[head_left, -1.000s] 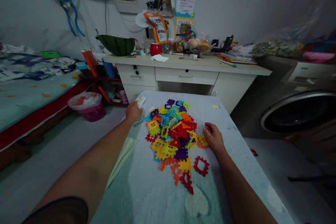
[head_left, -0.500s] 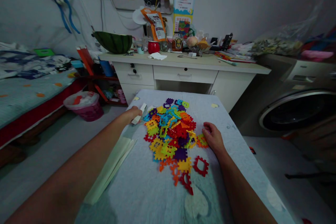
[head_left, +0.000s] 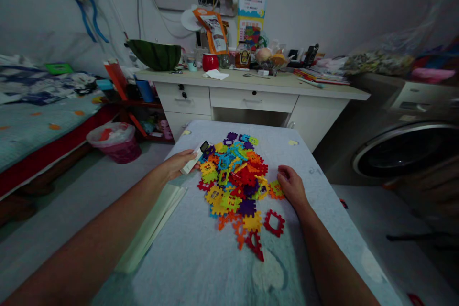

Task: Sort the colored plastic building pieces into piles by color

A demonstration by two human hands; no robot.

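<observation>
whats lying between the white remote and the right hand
In the head view, a heap of colourful notched plastic building pieces lies on the cloth between the white remote, held in the left hand, and the right hand.

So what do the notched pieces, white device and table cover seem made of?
Notched pieces: probably plastic, fairly matt, with crisp edges, even colours.
White device: likely smooth plastic, its body evenly coloured.
Table cover: matt, likely fabric, though coating is possible; no gloss shows.
</observation>
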